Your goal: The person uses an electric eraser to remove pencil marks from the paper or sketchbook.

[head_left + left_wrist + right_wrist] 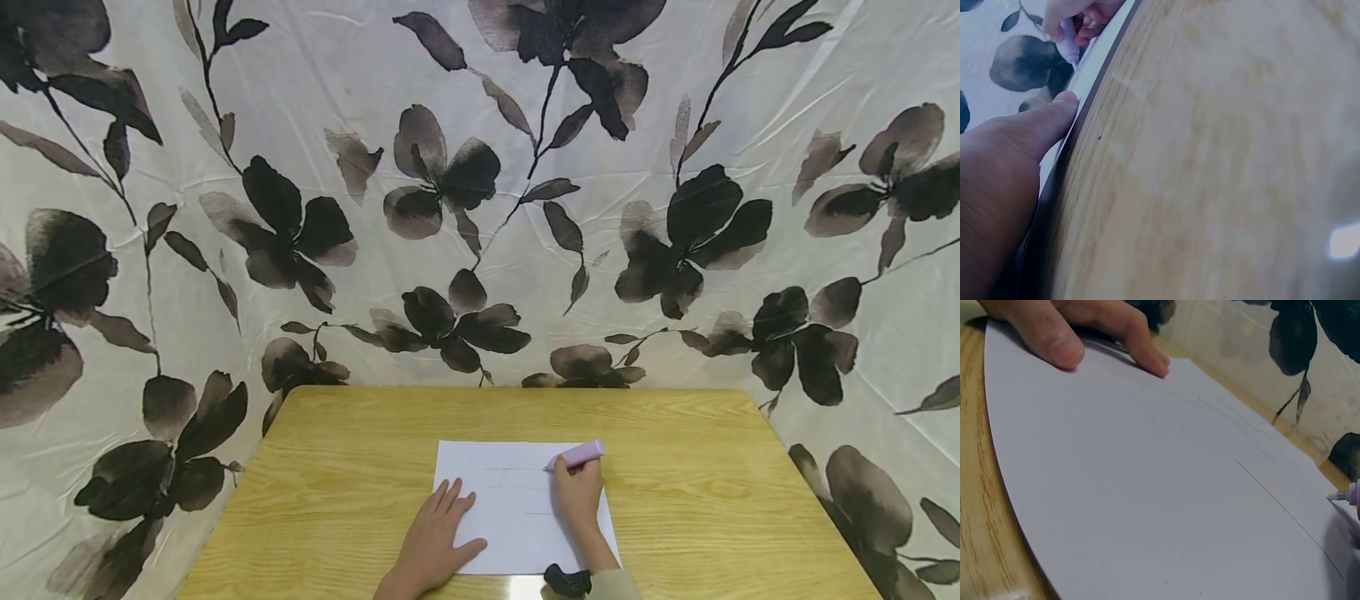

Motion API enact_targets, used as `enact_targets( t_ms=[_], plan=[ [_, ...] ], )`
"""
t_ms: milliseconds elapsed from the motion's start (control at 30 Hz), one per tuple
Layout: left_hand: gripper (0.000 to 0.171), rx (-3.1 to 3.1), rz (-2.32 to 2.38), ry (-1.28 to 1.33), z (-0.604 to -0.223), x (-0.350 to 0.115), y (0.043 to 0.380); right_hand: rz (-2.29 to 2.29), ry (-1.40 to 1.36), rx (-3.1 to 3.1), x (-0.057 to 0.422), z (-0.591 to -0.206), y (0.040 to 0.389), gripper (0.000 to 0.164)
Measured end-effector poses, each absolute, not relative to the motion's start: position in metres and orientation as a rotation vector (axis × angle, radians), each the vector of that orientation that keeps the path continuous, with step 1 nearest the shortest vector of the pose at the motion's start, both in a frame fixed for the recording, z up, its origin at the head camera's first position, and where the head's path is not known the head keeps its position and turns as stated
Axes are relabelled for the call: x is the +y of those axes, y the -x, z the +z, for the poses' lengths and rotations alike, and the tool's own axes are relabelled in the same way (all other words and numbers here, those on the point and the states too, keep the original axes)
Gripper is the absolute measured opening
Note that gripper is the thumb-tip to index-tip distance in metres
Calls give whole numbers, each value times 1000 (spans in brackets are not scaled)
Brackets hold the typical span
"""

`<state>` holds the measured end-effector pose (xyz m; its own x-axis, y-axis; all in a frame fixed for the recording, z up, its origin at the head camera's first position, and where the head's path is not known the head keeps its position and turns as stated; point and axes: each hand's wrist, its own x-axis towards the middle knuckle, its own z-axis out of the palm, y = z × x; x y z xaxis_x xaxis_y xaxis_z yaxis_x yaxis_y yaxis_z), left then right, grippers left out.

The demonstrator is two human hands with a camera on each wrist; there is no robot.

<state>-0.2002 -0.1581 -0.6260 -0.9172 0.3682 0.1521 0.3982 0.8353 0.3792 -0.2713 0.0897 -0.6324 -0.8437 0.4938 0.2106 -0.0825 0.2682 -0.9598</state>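
A white sheet of paper [498, 533] lies on the wooden table, with three thin dark lines drawn across it. My left hand [437, 533] rests on its left side, fingers spread and thumb on the lower part. On the right side, my right hand [581, 498] pinches a thick lilac pen [585, 453]. Its narrow pale tip [1337, 496] is right at the paper by the top line's right end. One of the thin lines [1291, 515] shows sharply in the right wrist view. In the left wrist view, the pen [1067, 45] points down beyond my left thumb.
The yellow wood-grain table [330, 475] extends around the sheet on both sides. Behind and beside it hangs a pale cloth with dark flowers [450, 325]. A black strap-like object [567, 580] is at my right wrist, by the sheet's lower edge.
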Motion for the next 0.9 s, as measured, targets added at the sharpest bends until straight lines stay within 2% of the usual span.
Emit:
enact_targets(
  t_ms=[900],
  plan=[
    [72,-2966,-617,609,-631,-159,202,1567,365,-2081,90,-633,270,19]
  ],
)
